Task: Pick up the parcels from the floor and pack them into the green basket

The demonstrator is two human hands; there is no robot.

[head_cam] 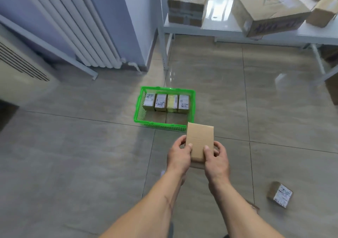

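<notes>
I hold a plain brown cardboard parcel (199, 138) in both hands, just in front of the near right corner of the green basket (140, 107). My left hand (180, 152) grips its left edge and my right hand (215, 157) grips its right edge, thumbs on top. The basket stands on the tiled floor with several labelled parcels (166, 102) lined up along its far side; its near half shows bare floor through the bottom. Another labelled parcel (279, 193) lies on the floor at the lower right.
A white metal table (219, 27) at the back carries large cardboard boxes (268, 10). A white radiator (76, 27) stands against the wall on the left, with a vented unit (20, 67) at the far left. More cartons (332, 89) sit under the table at right.
</notes>
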